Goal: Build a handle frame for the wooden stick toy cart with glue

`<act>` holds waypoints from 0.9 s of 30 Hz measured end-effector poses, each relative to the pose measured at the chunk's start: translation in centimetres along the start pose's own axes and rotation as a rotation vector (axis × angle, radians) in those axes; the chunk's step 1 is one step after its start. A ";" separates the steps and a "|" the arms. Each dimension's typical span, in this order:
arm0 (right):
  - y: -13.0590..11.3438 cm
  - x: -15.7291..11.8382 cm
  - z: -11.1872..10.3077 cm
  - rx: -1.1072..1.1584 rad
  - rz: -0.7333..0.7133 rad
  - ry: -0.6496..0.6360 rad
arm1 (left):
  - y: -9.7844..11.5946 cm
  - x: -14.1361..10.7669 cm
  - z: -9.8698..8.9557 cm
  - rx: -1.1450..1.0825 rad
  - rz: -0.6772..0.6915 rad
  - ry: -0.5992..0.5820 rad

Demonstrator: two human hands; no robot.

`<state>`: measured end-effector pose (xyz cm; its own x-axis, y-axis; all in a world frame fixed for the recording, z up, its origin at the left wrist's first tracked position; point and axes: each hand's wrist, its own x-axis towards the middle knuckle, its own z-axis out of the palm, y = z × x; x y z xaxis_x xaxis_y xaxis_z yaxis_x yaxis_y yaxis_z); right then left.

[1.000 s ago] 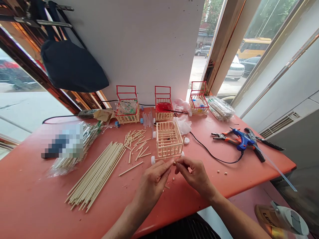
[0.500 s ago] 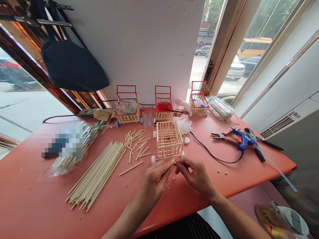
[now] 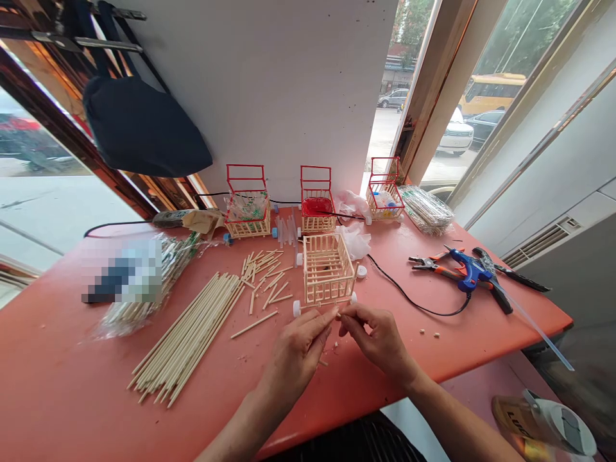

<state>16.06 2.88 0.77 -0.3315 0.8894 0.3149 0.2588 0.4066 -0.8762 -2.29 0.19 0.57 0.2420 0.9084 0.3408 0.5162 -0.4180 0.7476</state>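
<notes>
"Right hand [image 3: 373, 330]?"

"Thumb and forefinger look pinched on a small wooden piece [image 3: 339, 316], just this side of the stick cart [image 3: 328, 273]. Left hand [image 3: 299, 340] is half-curled, fingertips meeting it — whether gripping, I can't tell."

"Risks?"

"A loose pinch could drop it — and a stray knuckle could nudge the cart's white wheel [image 3: 296, 308]."

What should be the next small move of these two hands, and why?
Perhaps lift the small wooden piece toward the wheeled stick cart: the fingertips of the left hand and right hand seem to pinch it together, just on the cart's near side, so the way looks short.
</notes>
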 end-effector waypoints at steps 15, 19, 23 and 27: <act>0.2 0.0 0.1 -0.021 -0.011 0.014 | -0.3 -0.1 0.0 -0.015 0.024 0.008; 0.2 -0.1 0.1 -0.023 -0.009 0.010 | -0.2 -0.1 0.0 -0.009 0.030 0.010; 0.1 -0.2 0.1 -0.013 -0.002 0.009 | -0.2 -0.2 0.0 -0.011 0.029 0.007; 0.1 -0.1 0.1 -0.005 -0.002 0.011 | -0.3 -0.3 0.0 -0.011 0.023 0.004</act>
<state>16.03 2.79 0.61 -0.3222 0.8907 0.3205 0.2624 0.4094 -0.8738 -2.50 0.06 0.26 0.2500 0.8987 0.3603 0.5015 -0.4385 0.7458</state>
